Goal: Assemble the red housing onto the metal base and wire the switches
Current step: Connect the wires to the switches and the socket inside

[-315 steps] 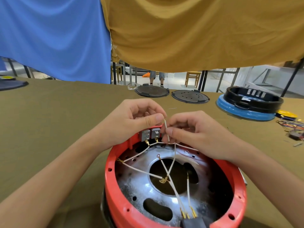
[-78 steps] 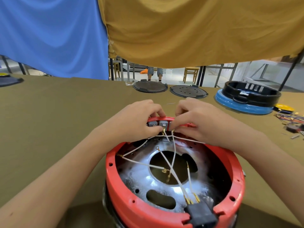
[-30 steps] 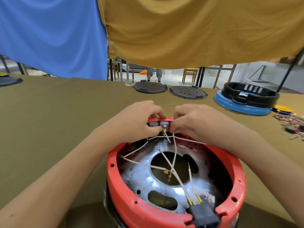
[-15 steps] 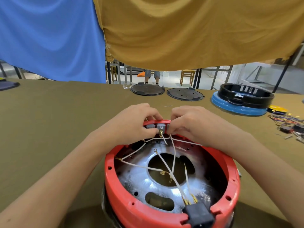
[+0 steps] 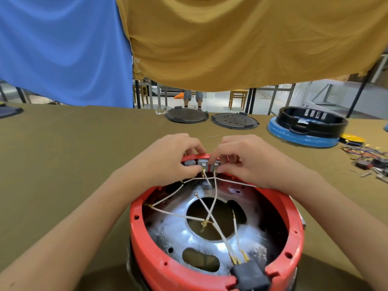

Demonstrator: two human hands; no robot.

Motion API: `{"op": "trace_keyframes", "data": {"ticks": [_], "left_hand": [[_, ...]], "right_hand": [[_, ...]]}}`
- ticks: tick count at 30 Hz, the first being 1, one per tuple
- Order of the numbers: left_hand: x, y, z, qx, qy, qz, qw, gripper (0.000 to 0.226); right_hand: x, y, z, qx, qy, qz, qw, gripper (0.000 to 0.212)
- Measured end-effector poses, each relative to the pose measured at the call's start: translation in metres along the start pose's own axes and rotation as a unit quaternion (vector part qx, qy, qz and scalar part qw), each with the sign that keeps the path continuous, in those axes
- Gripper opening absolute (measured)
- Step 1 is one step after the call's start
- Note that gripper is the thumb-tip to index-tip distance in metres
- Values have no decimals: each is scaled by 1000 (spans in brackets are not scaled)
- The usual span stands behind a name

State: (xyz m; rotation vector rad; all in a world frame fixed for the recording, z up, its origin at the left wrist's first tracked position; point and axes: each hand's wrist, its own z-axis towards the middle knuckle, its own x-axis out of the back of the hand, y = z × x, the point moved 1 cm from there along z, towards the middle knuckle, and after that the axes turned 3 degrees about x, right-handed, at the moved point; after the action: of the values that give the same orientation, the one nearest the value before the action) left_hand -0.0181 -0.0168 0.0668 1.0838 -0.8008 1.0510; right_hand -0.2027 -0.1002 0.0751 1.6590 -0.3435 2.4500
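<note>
— Where's the housing?

— I see the red housing [image 5: 216, 267] at lower centre of the frame, seated over the metal base [image 5: 189, 236], on the olive table [image 5: 63, 164]; the switches [image 5: 202, 163] sit in the housing's far rim, at mid-frame.

— And the hands?

— Both are curled at that far rim; the left hand [image 5: 168, 162] pinches the rim and switch block from the left, thumb tip just beside a brass terminal; the right hand [image 5: 245, 162] pinches at the rightmost switch, fingertips touching it; whether it grips the wire end or the switch body, I cannot tell.

— Wires?

— White wires [image 5: 210, 208] run from the switches down across the base's centre hole, crossing there; two end at a black plug [image 5: 249, 276] in the near rim.

— Anything else?

— Two dark lids [image 5: 235, 120] at the table's far edge; a black ring on a blue base [image 5: 304, 131] upper right; loose coloured wires [image 5: 365, 154] at the right edge; blue cloth [image 5: 63, 49] and mustard cloth [image 5: 241, 38] hang above.
</note>
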Motion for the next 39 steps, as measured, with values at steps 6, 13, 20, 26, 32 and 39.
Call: {"op": "trace_keyframes", "data": {"ticks": [6,13,20,26,32,39], "left_hand": [[0,-1,1,-2,5,8,1000,25],[10,-17,-8,51,-58,-163,984,36],[14,-30,-16,80,-76,-266,958,27],[4,-35,-13,116,-16,-326,938,24],[-6,-32,-11,129,19,-371,919,22],[-10,-28,-12,130,9,-395,909,24]], "right_hand": [[-2,7,-1,-16,58,112,992,16],[0,42,-14,-187,203,347,896,11],[-2,97,-36,-392,192,284,854,10],[2,114,-45,-435,66,93,893,19],[-11,120,-50,-440,-13,111,891,16],[-14,123,-50,-399,170,193,880,8]]}}
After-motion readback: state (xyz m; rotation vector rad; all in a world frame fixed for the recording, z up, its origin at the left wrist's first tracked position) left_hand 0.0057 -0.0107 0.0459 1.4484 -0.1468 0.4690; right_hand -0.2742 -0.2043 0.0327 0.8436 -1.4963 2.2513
